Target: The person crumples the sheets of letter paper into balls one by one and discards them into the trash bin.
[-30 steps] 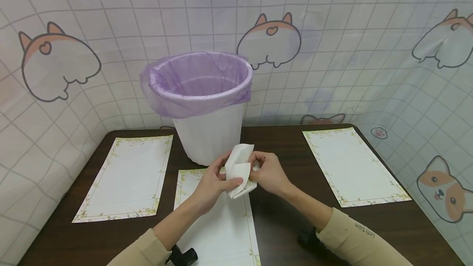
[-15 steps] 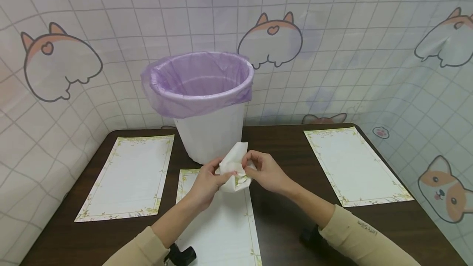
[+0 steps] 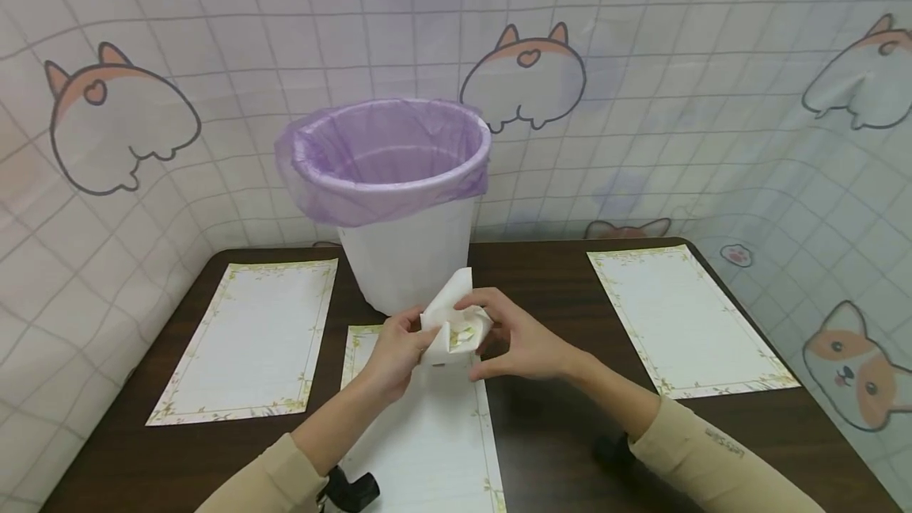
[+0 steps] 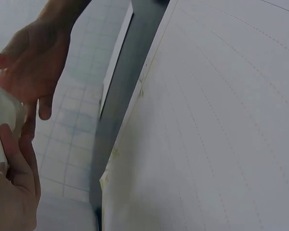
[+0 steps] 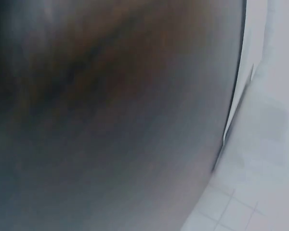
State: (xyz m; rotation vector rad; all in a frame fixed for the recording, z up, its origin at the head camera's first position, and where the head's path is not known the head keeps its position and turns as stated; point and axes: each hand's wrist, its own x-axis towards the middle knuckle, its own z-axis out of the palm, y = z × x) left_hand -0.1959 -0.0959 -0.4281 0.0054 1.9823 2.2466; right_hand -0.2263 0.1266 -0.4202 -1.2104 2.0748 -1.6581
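Note:
Over the middle of the table, my left hand (image 3: 395, 351) pinches a crumpled sheet of paper (image 3: 461, 335). The paper is folded into a loose cup, white outside, with yellow-green print showing inside and one flap sticking up. In the left wrist view, the left thumb and fingers (image 4: 20, 166) press on the white paper (image 4: 2, 113). My right hand (image 3: 523, 339) stands at the paper's right side, thumb spread away from the fingers and index fingertip right at the upper edge. The left wrist view shows this right hand (image 4: 36, 65) with its palm turned toward the paper.
A white bin (image 3: 409, 267) with a purple liner (image 3: 335, 200) stands behind the hands. Flat bordered sheets lie at left (image 3: 245, 339), right (image 3: 691, 319) and front middle (image 3: 435, 434) on the dark table (image 3: 549, 450). A patterned wall cloth (image 3: 684, 85) surrounds the table.
The right hand has let go of the paper and spread its fingers, shifting slightly right. The paper has opened into a cup, showing its printed inside. The left hand keeps its hold.

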